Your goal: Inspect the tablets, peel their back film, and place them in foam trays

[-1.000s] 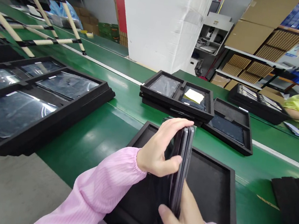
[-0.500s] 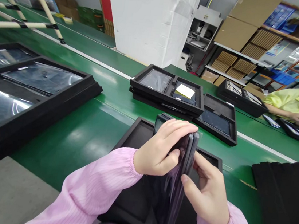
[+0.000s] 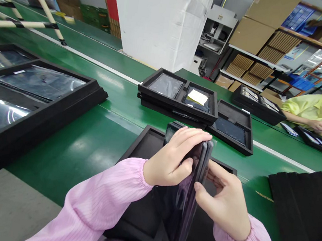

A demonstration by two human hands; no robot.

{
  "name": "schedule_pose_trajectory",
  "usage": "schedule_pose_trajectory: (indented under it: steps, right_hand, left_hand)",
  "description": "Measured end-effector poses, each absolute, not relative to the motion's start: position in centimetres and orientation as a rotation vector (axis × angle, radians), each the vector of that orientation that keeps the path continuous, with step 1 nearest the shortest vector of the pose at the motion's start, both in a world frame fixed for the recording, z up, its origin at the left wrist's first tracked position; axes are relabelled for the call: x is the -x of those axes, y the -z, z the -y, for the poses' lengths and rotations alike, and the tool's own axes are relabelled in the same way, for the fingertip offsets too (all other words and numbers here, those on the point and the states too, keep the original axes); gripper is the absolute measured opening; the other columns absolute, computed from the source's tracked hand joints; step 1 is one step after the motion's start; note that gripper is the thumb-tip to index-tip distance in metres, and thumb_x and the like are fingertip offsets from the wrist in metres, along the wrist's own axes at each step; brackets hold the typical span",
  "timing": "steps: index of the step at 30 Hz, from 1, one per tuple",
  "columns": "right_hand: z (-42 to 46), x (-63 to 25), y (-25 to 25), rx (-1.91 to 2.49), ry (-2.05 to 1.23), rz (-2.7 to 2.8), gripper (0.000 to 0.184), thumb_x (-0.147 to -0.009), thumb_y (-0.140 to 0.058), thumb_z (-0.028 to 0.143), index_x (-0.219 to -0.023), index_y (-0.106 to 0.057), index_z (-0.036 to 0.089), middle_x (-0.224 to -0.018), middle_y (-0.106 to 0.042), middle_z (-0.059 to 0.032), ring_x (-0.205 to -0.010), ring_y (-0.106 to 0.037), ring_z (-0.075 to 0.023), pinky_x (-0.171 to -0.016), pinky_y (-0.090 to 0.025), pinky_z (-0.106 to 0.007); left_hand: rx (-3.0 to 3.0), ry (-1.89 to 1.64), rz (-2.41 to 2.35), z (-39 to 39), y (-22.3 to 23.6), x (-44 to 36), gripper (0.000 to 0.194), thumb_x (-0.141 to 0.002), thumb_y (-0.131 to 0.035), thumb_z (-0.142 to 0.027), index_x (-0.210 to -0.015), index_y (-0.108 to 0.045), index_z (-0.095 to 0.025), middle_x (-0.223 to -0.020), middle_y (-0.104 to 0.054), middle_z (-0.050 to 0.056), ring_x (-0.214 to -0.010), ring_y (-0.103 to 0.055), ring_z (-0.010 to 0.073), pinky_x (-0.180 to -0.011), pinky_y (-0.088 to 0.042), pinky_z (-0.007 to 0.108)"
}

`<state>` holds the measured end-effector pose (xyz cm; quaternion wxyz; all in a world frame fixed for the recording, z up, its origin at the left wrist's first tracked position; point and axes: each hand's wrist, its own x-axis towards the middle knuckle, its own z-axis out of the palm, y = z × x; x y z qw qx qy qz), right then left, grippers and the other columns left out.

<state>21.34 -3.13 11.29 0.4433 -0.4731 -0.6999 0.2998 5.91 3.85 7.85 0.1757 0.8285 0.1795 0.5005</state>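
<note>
A small stack of dark, glossy tablets (image 3: 177,207) stands on edge in front of me, above a black foam tray (image 3: 136,218). My left hand (image 3: 173,159) is closed over the top edge, its fingers laid across the stack and its thumb against the near screen. From the other side my right hand (image 3: 225,202) grips the right-hand edge, thumb in front and fingers partly hidden behind. The lower end of the stack reaches down over the tray; whether it touches the bottom I cannot tell.
Trays with film-covered tablets lie at the left (image 3: 44,83) and ahead (image 3: 165,84), one bearing a yellowish paper (image 3: 197,97). Another tray (image 3: 231,130) sits behind to the right. Stacked black trays (image 3: 294,209) stand at far right. A person in yellow (image 3: 301,109) works across the green bench (image 3: 87,142).
The view has shifted slightly, moving the background a little left. Both hands keep their hold on the tablets, and the right hand sits marginally higher along the edge.
</note>
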Motion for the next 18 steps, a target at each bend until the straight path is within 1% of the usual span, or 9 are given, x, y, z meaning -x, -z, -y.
schedule_pose_trajectory:
  steps: [5, 10, 13, 18]
  right_hand:
    - [3.11, -21.25, -11.36, 1.201, -0.695, 1.673, 0.032, -0.072, -0.056, 0.012, -0.099, -0.074, 0.014, -0.087, -0.079, -0.0011, -0.074, -0.076, -0.019, -0.072, -0.063, -0.021]
    - [3.39, -21.33, -11.82, 1.212, -0.738, 1.753, 0.036, -0.071, -0.055, 0.009, -0.102, -0.071, 0.014, -0.094, -0.078, -0.0017, -0.079, -0.076, -0.0173, -0.077, -0.061, -0.017]
    - [3.58, -21.43, -12.0, 1.23, -0.769, 1.749, 0.034, -0.071, -0.055, 0.009, -0.1, -0.071, 0.014, -0.093, -0.078, -0.0013, -0.079, -0.076, -0.017, -0.076, -0.061, -0.017]
    - [3.77, -21.54, -11.69, 1.28, -0.724, 1.718, 0.026, -0.076, -0.055, 0.013, -0.097, -0.071, 0.016, -0.085, -0.078, -0.0001, -0.075, -0.076, -0.0173, -0.073, -0.063, -0.019]
  left_hand:
    - [-2.352, -1.428, -0.48, -3.84, -7.9, -6.0, 0.054, -0.084, -0.038, -0.013, -0.138, -0.04, -0.018, -0.135, -0.056, 0.013, -0.13, -0.048, 0.0263, -0.114, -0.032, 0.047]
    - [-2.354, -1.423, -0.491, -3.82, -7.91, -6.12, 0.053, -0.084, -0.038, -0.014, -0.137, -0.04, -0.018, -0.136, -0.055, 0.014, -0.13, -0.048, 0.0265, -0.114, -0.033, 0.048]
    - [-2.36, -1.42, -0.494, -3.66, -7.94, -6.26, 0.054, -0.083, -0.037, -0.014, -0.137, -0.04, -0.019, -0.136, -0.056, 0.013, -0.13, -0.049, 0.0266, -0.113, -0.033, 0.049]
    - [-2.373, -1.452, -0.465, -3.5, -7.99, -6.37, 0.052, -0.082, -0.037, -0.013, -0.133, -0.042, -0.015, -0.132, -0.057, 0.015, -0.128, -0.051, 0.0248, -0.114, -0.032, 0.047]
